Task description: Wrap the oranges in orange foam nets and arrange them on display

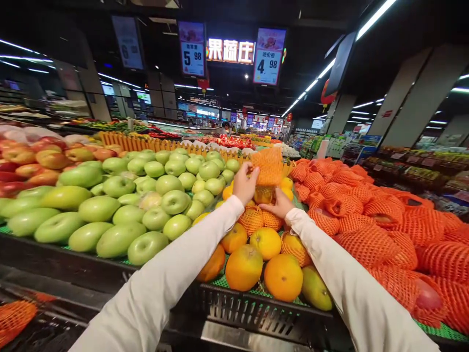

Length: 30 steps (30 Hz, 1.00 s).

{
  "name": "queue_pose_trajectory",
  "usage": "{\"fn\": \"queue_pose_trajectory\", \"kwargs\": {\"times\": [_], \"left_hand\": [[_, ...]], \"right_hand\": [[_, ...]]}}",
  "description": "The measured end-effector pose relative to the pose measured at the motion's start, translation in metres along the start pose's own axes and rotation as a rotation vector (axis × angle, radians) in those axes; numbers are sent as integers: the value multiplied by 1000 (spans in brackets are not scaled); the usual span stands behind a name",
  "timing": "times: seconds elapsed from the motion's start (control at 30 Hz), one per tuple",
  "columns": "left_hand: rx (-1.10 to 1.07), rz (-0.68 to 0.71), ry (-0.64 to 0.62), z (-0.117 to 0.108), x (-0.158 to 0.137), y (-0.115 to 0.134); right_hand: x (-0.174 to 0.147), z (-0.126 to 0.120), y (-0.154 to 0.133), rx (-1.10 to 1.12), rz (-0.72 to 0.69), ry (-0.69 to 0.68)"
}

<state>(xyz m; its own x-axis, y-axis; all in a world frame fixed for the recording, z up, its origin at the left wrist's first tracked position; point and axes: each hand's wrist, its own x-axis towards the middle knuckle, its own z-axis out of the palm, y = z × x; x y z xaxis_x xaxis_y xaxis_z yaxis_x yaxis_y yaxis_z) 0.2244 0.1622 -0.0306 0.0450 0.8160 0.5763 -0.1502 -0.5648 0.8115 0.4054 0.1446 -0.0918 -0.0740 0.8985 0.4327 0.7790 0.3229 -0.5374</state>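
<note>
Foam net [269, 165] over oranges [244, 268], near apples [174, 201]

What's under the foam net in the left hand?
Part of an orange fruit shows just below the foam net, beside the right hand; its covered upper part can't be seen.

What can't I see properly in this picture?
All in the head view:
Top of the orange between the hands: hidden by the orange netting.
Fruit under the left sleeve: hidden by it.
Small print on the leftmost price sign: blurred.
Rest of the net at lower left: cut off by the left edge.
</note>
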Motion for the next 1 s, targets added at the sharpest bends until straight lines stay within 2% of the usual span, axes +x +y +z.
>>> {"fn": "queue_pose_trajectory", "kwargs": {"times": [0.07,0.13,0.27,0.43,0.5,0.57,0.67,0.87,0.93,1.0], "left_hand": [[-25,-52,-16,-1,2,-25],[-170,-128,38,-13,5,-40],[-388,-249,177,-34,18,-48],[-546,-350,317,-39,25,-44],[-631,-370,380,-38,23,-37],[-691,-380,420,-37,21,-29],[-713,-395,420,-35,17,-17],[-722,-436,363,-32,9,-11],[-733,-451,354,-32,8,-10],[-745,-463,357,-32,7,-8]], "right_hand": [[2,2,1,-30,40,26],[2,3,0,-40,36,43],[-5,0,-12,-27,-39,53],[-22,-10,-34,102,-95,144],[-28,-11,-40,145,-92,88],[-32,-11,-45,172,-107,-48],[-36,-10,-51,189,-162,-196],[-40,-12,-58,76,-288,-70],[-40,-13,-57,91,-297,-120],[-39,-14,-55,142,-312,-225]]}}
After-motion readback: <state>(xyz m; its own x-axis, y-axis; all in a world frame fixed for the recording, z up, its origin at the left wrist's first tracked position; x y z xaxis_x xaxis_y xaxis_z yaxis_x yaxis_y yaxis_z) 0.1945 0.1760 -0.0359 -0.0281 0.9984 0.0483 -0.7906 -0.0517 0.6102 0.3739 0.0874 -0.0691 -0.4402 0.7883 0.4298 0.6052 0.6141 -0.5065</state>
